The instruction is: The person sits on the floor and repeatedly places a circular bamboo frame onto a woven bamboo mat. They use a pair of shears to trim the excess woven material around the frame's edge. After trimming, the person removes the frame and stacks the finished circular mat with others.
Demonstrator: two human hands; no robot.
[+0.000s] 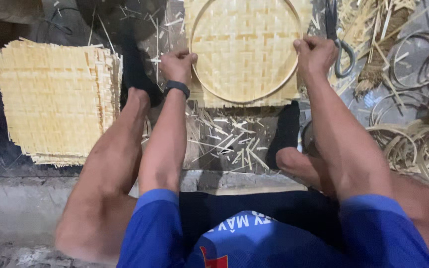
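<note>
Pressing a hoop (209, 94) onto a woven mat (244, 44) at 12 o'clock: the rim is pinched by left hand (177, 67) and right hand (316, 54). Seating step judged underway; even pressure is called for next.

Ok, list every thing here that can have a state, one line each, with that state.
Left hand: closed on the hoop's left side.
Right hand: closed on the hoop's right side.
Round hoop: lying on the woven mat, gripped at both sides.
Woven mat: flat under the hoop, edges untrimmed.
Stack of woven mats: piled flat, edges frayed.
Scissors: lying untouched beside the right hand.
Coiled strips: looped loosely in a pile.
</note>
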